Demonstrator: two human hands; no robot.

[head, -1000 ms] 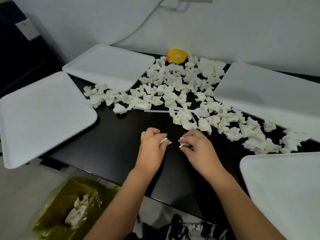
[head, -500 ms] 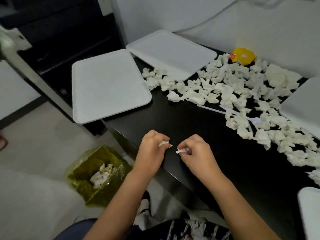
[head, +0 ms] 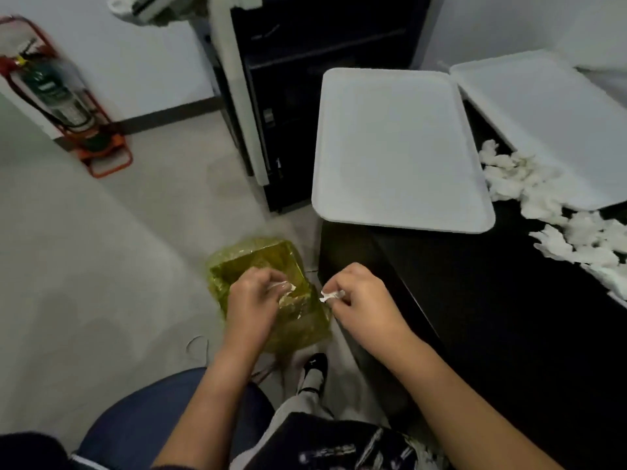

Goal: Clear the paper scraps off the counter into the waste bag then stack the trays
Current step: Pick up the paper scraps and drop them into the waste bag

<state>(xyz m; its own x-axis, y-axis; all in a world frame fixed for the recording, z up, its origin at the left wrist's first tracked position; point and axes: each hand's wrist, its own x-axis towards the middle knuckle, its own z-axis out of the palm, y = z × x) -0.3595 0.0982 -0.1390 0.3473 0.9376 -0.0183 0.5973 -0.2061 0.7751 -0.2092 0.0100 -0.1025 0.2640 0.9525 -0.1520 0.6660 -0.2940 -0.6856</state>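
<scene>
Moved: my hands went from the black counter (head: 509, 317) to over the crinkly yellow-green plastic waste bag (head: 237, 262).
Hands: my left hand (head: 252, 300) pinches one small white paper scrap (head: 283, 287); my right hand (head: 364, 300) pinches another small white scrap (head: 330, 295).
Left: a big pile of crumpled white scraps (head: 543, 198), flat white trays (head: 400, 147) unstacked.

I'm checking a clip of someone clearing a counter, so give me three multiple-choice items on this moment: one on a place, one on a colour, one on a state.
1. Where is the waste bag?
A. on the counter
B. on the floor beside the counter
C. on a tray

2. What colour is the waste bag?
A. yellow-green
B. black
C. red

3. What is the right hand doing?
A. lying flat on the near tray
B. hanging empty
C. pinching a paper scrap

Answers: 1 B, the bag stands on the grey floor left of the black counter. 2 A, its plastic is translucent yellow-green. 3 C, a white scrap shows at its curled fingers; the left hand pinches another over the bag.
</scene>
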